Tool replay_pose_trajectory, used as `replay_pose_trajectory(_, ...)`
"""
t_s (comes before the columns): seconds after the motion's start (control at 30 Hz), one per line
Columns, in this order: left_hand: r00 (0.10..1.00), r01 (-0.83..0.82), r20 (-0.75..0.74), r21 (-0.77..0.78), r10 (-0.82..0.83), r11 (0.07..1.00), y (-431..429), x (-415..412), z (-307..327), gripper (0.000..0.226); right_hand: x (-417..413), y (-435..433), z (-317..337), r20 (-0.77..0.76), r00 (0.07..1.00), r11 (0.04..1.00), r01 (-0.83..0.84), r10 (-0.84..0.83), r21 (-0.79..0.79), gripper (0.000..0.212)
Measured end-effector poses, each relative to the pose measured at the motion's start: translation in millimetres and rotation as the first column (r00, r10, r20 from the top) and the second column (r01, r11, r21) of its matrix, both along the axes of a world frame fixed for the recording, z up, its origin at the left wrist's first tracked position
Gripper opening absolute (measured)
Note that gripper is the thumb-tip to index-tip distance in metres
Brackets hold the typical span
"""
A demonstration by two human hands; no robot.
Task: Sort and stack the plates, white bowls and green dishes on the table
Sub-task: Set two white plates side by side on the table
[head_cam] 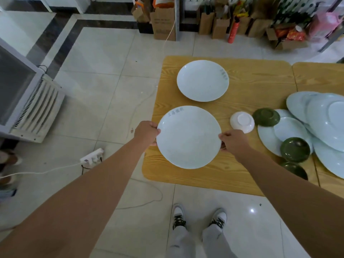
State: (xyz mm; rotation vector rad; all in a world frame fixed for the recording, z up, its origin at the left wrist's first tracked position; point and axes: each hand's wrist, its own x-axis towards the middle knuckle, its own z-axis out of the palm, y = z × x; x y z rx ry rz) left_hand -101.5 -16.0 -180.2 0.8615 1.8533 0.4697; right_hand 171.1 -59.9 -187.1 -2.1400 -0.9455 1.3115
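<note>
White plate (189,136), fingers of left hand (146,134) and right hand (234,141) tight around opposite rims

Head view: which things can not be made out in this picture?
Grey print on the held plate: too blurred to read.
Plate pile: cut off by the right edge, so no count.
Nearest green dish: partly behind the right forearm.
Fingers of the left hand and right hand: hidden under the plate.
</note>
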Motion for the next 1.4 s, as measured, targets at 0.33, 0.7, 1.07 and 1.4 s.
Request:
replay_pose_trajectory(0.33,0.994,-0.007,-0.104,0.061,0.014,0.998,-6.9,-1.4,-30.9,0.013,3.8,-6.1,-20.2,0.017,0.998,0.998,0.053,-0.053,-0.033,0.011)
replay_pose_trajectory(0.7,0.989,0.029,-0.144,0.088,-0.016,0.996,-6.4,-1.5,-44.6,0.016,3.6,-2.3,-33.2,0.122,0.992,0.999,0.031,-0.025,-0.044,0.013)
replay_pose_trajectory(1.07,0.975,0.068,-0.218,0.114,-0.042,0.991,1.2,-0.3,-50.8,0.013,3.2,4.9,-36.6,0.148,0.989,0.999,0.024,-0.018,-0.036,0.014)
replay_pose_trajectory(1.4,0.948,0.150,-0.288,0.021,-0.138,0.988,6.6,0.4,-44.9,0.013,3.8,6.8,-34.3,0.149,0.989,0.997,0.002,0.010,-0.079,0.014)
